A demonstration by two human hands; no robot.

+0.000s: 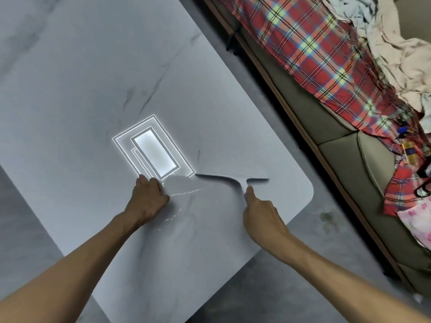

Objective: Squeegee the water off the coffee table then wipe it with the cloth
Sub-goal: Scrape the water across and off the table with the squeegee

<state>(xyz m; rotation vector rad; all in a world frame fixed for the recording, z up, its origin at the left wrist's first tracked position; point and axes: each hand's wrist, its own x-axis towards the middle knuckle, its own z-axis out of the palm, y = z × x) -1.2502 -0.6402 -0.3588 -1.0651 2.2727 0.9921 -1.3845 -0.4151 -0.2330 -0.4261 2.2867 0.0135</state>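
Note:
The grey marble-look coffee table [93, 89] fills the left and middle of the head view. My right hand [261, 213] grips the handle of a grey squeegee [233, 177] with the index finger laid along it. The blade lies flat on the table near the rounded near-right corner. My left hand [147, 199] rests on the table left of the squeegee, fingertips bent down onto the surface. Thin bright streaks of water [186, 193] glint between the two hands. A duller grey patch [180, 184] lies beside my left thumb; I cannot tell whether it is water or cloth.
A ceiling light's reflection [154, 152] glares on the table just beyond my left hand. A sofa [345, 173] runs along the right, covered with a red plaid blanket [314, 54] and heaped fabric. Grey floor [303, 229] lies between the table corner and the sofa.

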